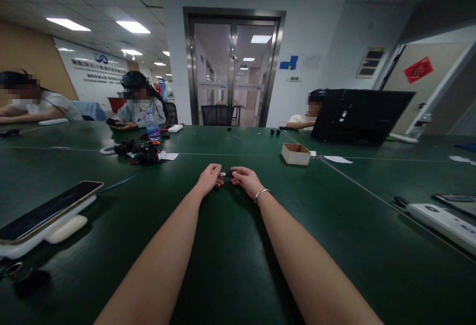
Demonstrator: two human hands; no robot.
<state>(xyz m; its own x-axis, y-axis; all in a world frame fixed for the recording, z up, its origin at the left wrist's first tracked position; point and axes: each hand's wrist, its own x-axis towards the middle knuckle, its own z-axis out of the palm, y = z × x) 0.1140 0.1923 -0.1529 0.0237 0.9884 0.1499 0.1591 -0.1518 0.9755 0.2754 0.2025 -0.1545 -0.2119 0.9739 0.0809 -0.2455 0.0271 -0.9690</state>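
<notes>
Both of my hands meet over the middle of the dark green table. Between them is a small dark piece with a shiny silver end, too small for its kind to be told. My left hand pinches it at the silver end. My right hand, with a silver bracelet at the wrist, grips the black end between thumb and fingers. A small open cardboard box stands beyond my right hand.
At left lie a phone on a white block, a white oval case and a dark object with a metal ring. Tangled black items and a bottle stand farther back. At right are a power strip and a monitor. Several people sit around.
</notes>
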